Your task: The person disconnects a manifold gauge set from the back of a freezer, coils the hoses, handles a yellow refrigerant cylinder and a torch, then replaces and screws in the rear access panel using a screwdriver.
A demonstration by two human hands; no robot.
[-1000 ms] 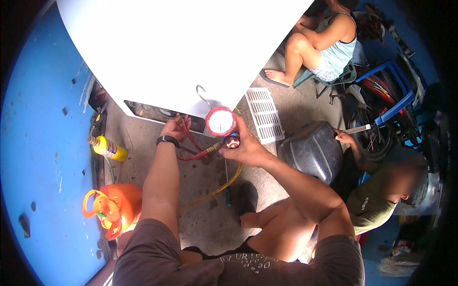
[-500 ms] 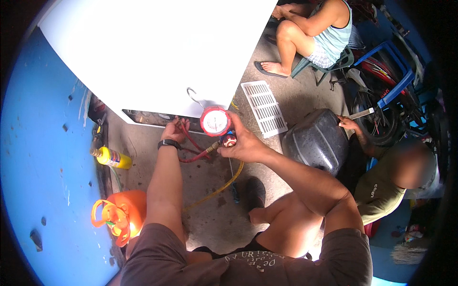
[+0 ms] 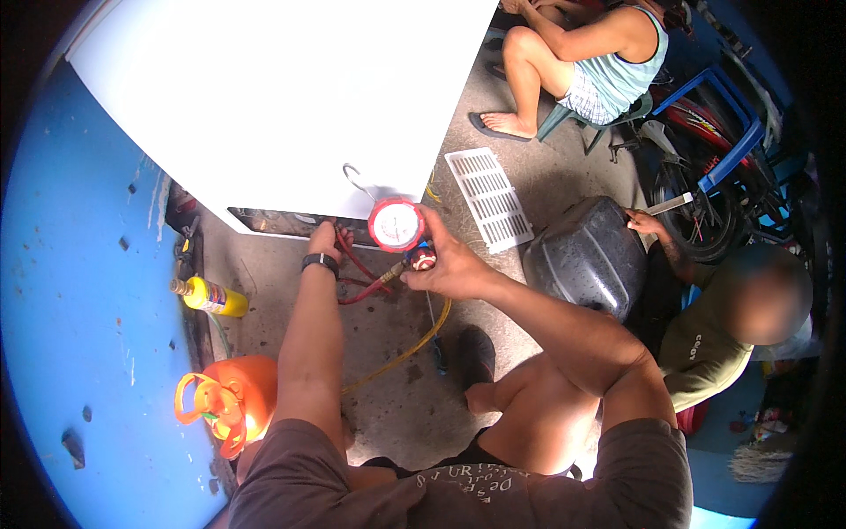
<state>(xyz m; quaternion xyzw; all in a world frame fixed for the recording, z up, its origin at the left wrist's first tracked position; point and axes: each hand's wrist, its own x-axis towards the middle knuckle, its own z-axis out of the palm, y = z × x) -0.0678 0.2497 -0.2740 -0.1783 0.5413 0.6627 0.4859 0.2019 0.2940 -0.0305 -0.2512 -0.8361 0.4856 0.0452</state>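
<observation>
My right hand is closed round a gauge manifold; its round pressure gauge has a red rim and a white dial. A hook rises from the gauge, in front of the white appliance. From the manifold's brass fitting a red hose loops over to my left hand. That hand is at the narrow opening low in the appliance, its fingers closed on the hose's end. Exactly what the fingertips touch inside is hidden. A yellow hose curves down from the manifold toward the floor.
By the blue wall at left are a yellow gas cylinder and an orange tank. A white slatted grille lies right of the appliance. Beside it, a person holds a dark, rounded casing. Another person sits farther back near a bicycle.
My left wrist has turned slightly at the opening, fingers still on the red hose. The gauge stays in my right hand. The view has shifted a little.
</observation>
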